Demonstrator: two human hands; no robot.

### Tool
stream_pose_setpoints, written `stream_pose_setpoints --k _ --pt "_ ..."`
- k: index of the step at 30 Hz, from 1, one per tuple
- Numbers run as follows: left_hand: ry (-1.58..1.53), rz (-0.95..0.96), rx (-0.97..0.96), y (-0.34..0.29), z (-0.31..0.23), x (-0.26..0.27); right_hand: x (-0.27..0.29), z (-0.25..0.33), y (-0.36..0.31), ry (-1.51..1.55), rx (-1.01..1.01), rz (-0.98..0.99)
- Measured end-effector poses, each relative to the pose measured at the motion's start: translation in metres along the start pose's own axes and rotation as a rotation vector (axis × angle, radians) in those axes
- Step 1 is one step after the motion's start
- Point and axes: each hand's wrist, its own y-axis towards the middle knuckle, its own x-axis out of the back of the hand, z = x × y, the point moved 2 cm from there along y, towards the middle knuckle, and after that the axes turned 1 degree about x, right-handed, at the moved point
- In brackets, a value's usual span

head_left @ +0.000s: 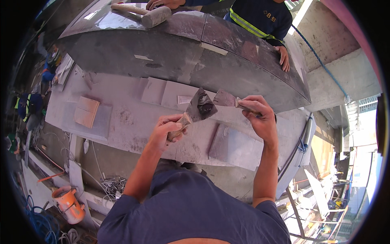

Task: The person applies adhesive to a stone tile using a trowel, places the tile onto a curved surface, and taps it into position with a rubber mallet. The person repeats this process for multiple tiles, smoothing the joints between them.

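My left hand [168, 127] is closed around the wooden handle of a wide putty knife [196, 113], its blade tilted up and carrying a glossy dark paste [205, 107]. Between the fingers of my right hand [261, 116] is the handle of a second putty knife [224, 98], with a smeared blade pointing left. The two blades nearly meet; I cannot tell whether they touch. Beyond them stands a large dark stone block [162, 55] with a seam across its top and pale patches on its face.
A mallet [156, 17] lies on the block's top. A co-worker's hand [282, 58] rests at its right edge, another [165, 4] near the mallet. Flat slabs [236, 145] and tile pieces [86, 111] lie on the dusty work surface [142, 134]. An orange bucket [69, 204] stands lower left.
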Motion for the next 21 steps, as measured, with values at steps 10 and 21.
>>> stream_pose_setpoints --k 10,21 --pt "0.313 -0.421 -0.331 0.043 -0.02 -0.006 -0.094 0.017 0.001 0.539 -0.382 -0.2" --pt "0.623 -0.323 -0.398 0.061 0.011 -0.015 -0.119 -0.018 0.015 0.646 -0.429 -0.157"
